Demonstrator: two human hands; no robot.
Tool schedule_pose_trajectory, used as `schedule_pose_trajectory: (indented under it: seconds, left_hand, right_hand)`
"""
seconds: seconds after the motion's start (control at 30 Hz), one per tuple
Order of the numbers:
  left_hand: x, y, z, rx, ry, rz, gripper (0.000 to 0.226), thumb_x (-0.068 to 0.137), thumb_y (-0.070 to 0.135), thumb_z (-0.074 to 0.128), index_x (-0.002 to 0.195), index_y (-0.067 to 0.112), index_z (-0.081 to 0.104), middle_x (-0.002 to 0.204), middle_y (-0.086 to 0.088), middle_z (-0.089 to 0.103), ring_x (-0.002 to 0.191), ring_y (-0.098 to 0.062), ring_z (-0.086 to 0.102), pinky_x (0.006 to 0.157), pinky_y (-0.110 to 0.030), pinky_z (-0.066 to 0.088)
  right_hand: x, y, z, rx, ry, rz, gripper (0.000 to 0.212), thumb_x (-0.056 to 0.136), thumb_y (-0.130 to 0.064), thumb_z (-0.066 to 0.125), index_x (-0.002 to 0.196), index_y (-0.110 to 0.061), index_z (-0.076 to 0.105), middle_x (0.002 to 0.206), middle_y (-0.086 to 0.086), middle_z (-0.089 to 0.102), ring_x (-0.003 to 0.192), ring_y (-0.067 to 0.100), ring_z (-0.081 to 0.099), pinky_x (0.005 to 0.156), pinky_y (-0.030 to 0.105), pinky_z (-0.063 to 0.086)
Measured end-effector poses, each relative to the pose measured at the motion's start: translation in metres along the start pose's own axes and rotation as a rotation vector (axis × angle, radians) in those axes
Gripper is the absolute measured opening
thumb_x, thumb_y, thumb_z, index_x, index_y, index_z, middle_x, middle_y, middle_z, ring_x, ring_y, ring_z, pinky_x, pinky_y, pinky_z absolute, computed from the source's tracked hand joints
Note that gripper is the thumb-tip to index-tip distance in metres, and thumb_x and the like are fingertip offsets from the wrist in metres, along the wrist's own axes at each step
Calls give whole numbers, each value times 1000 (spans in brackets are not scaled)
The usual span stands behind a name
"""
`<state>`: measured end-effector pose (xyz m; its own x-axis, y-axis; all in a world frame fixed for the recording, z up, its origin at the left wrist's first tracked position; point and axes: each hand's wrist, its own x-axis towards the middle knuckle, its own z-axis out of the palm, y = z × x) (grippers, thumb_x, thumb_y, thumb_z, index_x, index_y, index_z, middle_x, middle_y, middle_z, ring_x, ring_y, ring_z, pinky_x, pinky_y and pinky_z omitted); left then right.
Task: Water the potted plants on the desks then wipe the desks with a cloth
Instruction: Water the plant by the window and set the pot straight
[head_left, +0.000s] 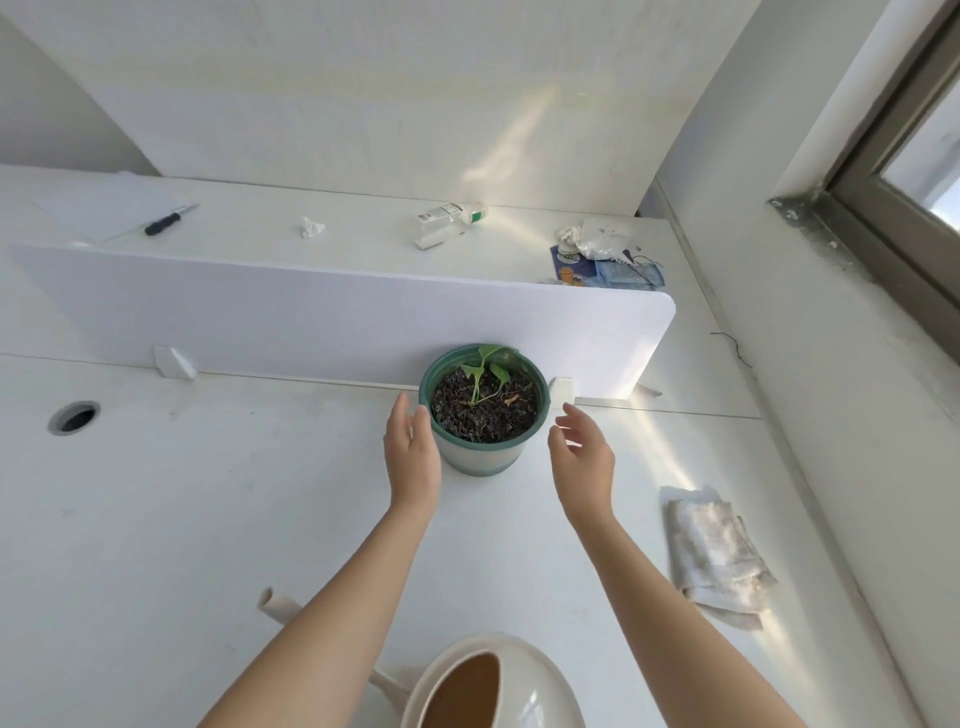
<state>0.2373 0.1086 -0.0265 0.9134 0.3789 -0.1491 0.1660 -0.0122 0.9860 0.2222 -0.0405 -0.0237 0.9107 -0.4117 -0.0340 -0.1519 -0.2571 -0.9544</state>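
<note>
Green pot (485, 415), just one, stands against the white divider (337, 317), desk (208, 493) wide in front. Left hand (413, 457) and right hand (582, 460) flank it, loose, holding nothing; one cloth (717, 551), one watering can (488, 680).

The scene is bright and a little washed out; the white desk (208, 519) and wall (363, 104) almost merge. Daylight enters from the window (924, 171) at the right. One pale sun streak lies on the wall, and another crosses the desk near its right edge, beside the cloth (717, 551). Shadows are soft and faint. Straight lines bend towards the picture edges, and fine detail is slightly soft.
</note>
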Motion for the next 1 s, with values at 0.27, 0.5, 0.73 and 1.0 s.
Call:
schedule_pose_trajectory:
  seconds: [0.27, 0.5, 0.73, 1.0]
  left_hand:
    - [29, -12, 6, -216, -177, -200, 46, 97, 42, 23, 128, 22, 49, 136, 1, 51, 126, -11, 44, 110, -31, 31]
    - [22, -25, 3, -165, -340, -194, 85, 73, 71, 30, 146, 29, 24, 153, 11, 28, 140, -3, 23, 118, -37, 16]
    - [3, -26, -17, -80, -366, -197, 49, 99, 41, 15, 146, 28, 20, 152, 9, 27, 140, -8, 22, 113, -31, 14]
    - [40, -19, -3, -214, -181, -187, 57, 92, 37, 39, 144, 14, 30, 153, 1, 31, 138, -12, 30, 115, -36, 22]
  right_hand:
    - [10, 8, 14, 114, -125, 31, 36, 93, -10, 41, 127, -15, 52, 122, -5, 54, 113, 7, 48, 78, -3, 35]
    - [8, 16, 23, 122, -274, -30, 49, 100, -27, 24, 147, -19, 11, 153, -12, 14, 133, -7, 12, 96, -10, 12]
    - [37, 10, 19, 188, -336, 81, 99, 65, -82, 22, 147, -27, 4, 157, -3, 11, 143, 9, 14, 119, 36, 13]
    - [-2, 17, 28, 231, 22, 149, 31, 93, -15, 41, 121, -10, 56, 116, 0, 61, 108, 11, 54, 85, 11, 43]
